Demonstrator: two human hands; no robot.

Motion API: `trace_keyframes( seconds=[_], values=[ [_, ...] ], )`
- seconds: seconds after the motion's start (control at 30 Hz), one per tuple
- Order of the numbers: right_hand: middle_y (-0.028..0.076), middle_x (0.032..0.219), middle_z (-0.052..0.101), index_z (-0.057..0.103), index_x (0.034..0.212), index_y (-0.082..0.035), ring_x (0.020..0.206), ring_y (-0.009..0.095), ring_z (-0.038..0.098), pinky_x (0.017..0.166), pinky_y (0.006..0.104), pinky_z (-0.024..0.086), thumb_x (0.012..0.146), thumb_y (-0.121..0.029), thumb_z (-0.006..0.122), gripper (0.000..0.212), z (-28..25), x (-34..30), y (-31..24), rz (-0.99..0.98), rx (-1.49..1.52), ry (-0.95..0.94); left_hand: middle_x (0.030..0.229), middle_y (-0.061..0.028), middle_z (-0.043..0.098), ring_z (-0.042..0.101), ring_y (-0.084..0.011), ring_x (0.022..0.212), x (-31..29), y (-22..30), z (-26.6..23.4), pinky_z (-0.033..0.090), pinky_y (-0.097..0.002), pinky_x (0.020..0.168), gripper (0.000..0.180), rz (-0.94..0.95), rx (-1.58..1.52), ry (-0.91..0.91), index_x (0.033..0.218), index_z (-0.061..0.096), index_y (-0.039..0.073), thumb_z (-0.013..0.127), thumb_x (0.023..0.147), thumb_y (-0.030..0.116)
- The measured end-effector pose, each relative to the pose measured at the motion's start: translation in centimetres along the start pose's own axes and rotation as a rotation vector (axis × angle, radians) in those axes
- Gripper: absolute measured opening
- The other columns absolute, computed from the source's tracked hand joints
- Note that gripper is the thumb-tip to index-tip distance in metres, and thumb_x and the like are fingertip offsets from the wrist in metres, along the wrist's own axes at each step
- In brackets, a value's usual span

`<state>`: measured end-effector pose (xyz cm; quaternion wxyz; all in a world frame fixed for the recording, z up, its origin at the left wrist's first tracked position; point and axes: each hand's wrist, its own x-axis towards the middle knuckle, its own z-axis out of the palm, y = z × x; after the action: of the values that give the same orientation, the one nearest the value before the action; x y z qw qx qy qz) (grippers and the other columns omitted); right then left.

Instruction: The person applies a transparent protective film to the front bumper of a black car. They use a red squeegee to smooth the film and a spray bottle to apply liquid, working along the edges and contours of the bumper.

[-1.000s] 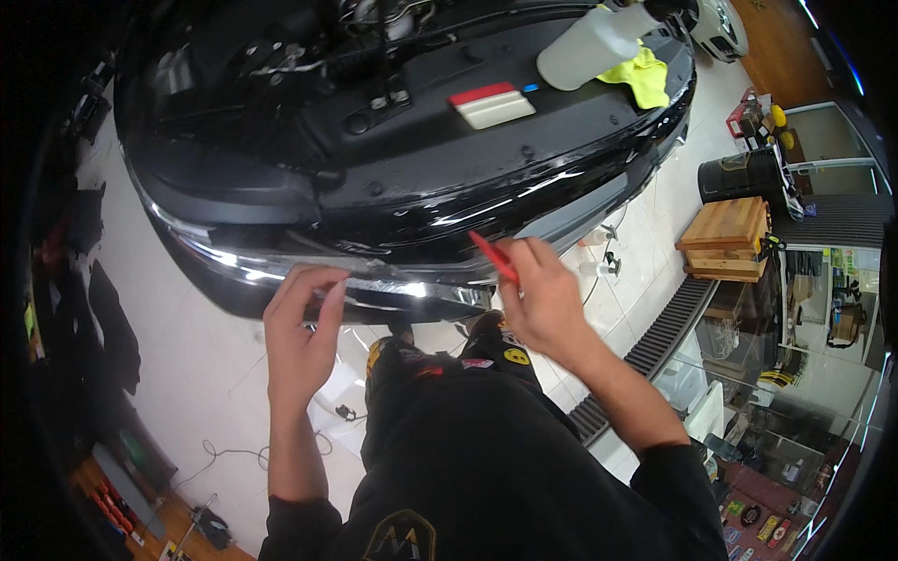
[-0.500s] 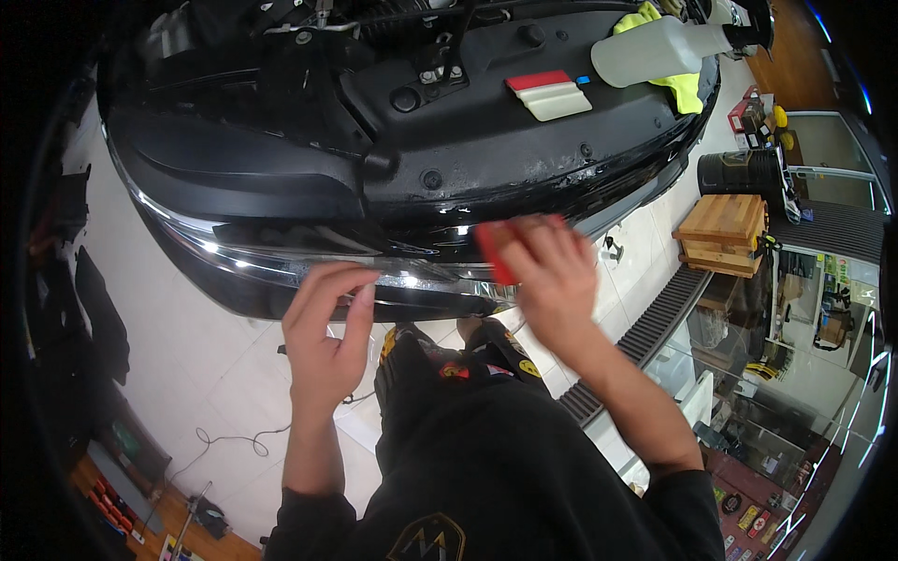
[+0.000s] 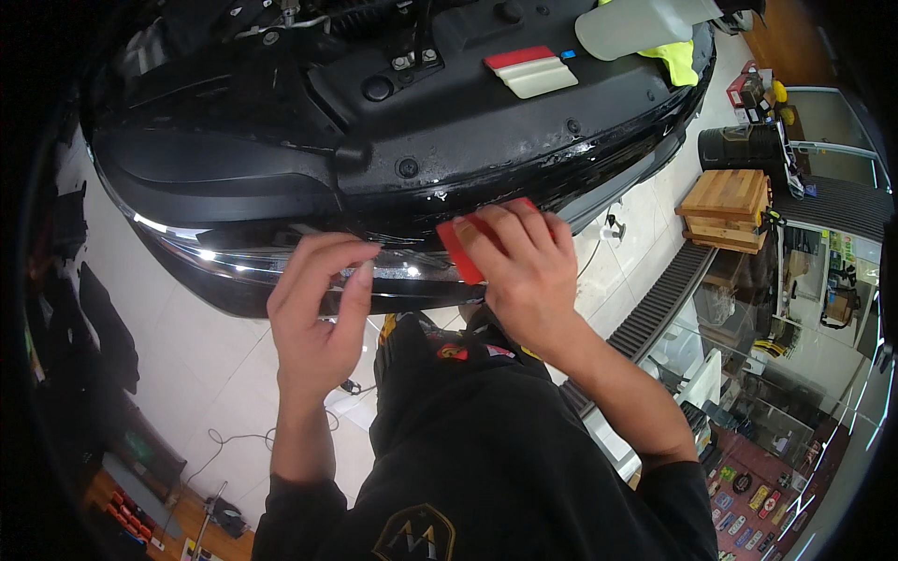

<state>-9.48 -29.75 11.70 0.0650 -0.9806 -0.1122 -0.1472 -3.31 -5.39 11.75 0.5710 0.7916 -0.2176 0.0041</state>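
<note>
In front of me is the nose of a black car with its hood up, a chrome strip (image 3: pixel 201 252) running along its front edge. My right hand (image 3: pixel 535 271) grips a red squeegee card (image 3: pixel 460 251), its flat side against the glossy black front panel. Close to the chrome strip, my left hand (image 3: pixel 323 304) curls its fingers toward the thumb in a pinch. What sits between those fingertips, if anything, is too small to make out. The panel by the squeegee looks wet and shiny.
On the black plastic cover lie a red and cream squeegee (image 3: pixel 531 71), a translucent spray bottle (image 3: pixel 641 28) and a yellow-green cloth (image 3: pixel 678 64). A wooden crate (image 3: pixel 720 210) and a black drum (image 3: pixel 739 148) stand at right. Cables (image 3: pixel 229 444) trail over the floor.
My right hand has moved slightly left and toward the chrome strip with the red squeegee. My left hand keeps its pinch, a little further left in view. The whole view has shifted slightly.
</note>
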Motion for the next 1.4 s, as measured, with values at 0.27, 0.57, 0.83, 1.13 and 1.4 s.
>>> trace_keyframes(
  seconds=[0.27,0.57,0.83,1.13,1.4],
  values=[
    [0.004,0.122,0.068,0.073,0.122,-0.015,0.116,0.028,0.065,0.1,0.0471,0.048,0.077,-0.014,0.075,0.045,0.3,-1.3,2.1,-0.021,-0.057,0.028,0.11,-0.012,0.067,0.06,-0.0313,0.109,4.2,1.6,5.6,0.044,-0.0434,0.094,0.024,0.111,0.476,-0.111,0.115,0.074,0.004,0.077,0.09,0.007],
    [0.005,0.124,0.067,0.073,0.121,-0.015,0.119,0.029,0.063,0.101,0.0501,0.046,0.07,-0.005,0.077,0.052,0.9,-1.7,1.7,0.027,0.024,0.101,0.1,-0.0095,0.062,0.059,-0.031,0.102,6.5,1.7,6.9,0.041,-0.0442,0.09,0.009,0.224,0.634,-0.288,0.095,0.07,0.004,0.077,0.089,0.005],
    [0.007,0.124,0.065,0.071,0.12,-0.013,0.119,0.029,0.061,0.1,0.0537,0.047,0.078,-0.017,0.073,0.042,1.8,-1.9,1.4,0.013,-0.017,0.102,0.099,-0.0098,0.062,0.058,-0.0313,0.102,7.1,1.5,6.3,0.04,-0.0447,0.093,0.002,0.173,0.586,-0.374,0.093,0.07,0.004,0.07,0.093,0.002],
    [0.01,0.129,0.064,0.068,0.121,-0.011,0.123,0.032,0.06,0.1,0.057,0.045,0.085,-0.022,0.065,0.038,1.0,-0.5,0.9,0.045,-0.041,-0.041,0.098,-0.0084,0.06,0.058,-0.0309,0.102,7.2,2.0,5.7,0.039,-0.046,0.094,0.004,0.128,0.538,-0.349,0.094,0.071,0.006,0.072,0.091,0.004],
    [0.011,0.13,0.065,0.073,0.122,-0.01,0.119,0.032,0.061,0.094,0.0534,0.041,0.085,-0.025,0.064,0.041,-0.2,-0.3,-0.4,0.148,-0.059,-0.137,0.103,-0.0006,0.061,0.057,-0.0239,0.103,6.7,2.4,4.6,0.034,-0.0462,0.096,0.017,-0.009,0.475,-0.378,0.097,0.079,0.013,0.084,0.081,0.01]
  ],
)
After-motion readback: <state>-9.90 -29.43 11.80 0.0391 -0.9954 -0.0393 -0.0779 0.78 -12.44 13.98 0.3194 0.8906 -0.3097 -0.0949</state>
